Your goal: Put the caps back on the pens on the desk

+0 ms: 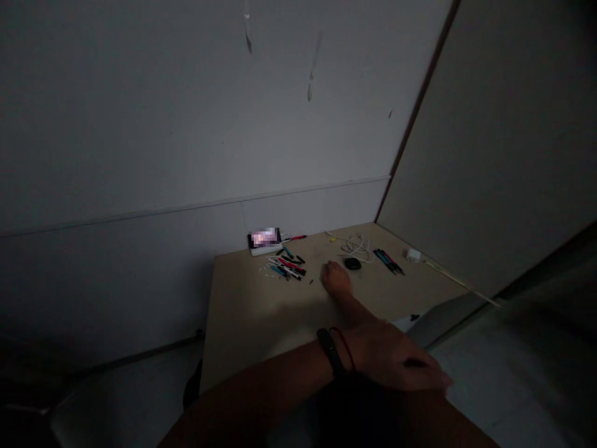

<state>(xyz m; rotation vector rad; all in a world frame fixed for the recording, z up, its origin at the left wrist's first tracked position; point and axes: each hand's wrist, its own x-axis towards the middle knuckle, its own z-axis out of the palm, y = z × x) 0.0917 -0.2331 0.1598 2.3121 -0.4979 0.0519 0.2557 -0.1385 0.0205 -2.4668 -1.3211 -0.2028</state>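
My left hand (396,358) lies across my right forearm (361,311), with its fingers curled over it. A black band (329,351) and a red string circle the left wrist. Farther forward, my right hand (337,280) rests on the table, its fingers folded in; whatever they may hold is hidden. Just right of it sits a small black rounded case (352,264). To its left lies a loose pile of pen parts (289,267) in black, white, red and blue, with a tiny dark piece (311,282) apart from them.
A phone (263,238) with a lit screen leans on a white block (265,250) by the wall. White cable (357,244) lies coiled at the back. Several pens (388,261) lie side by side near a white plug (413,254). Walls border the table (247,311) behind and right.
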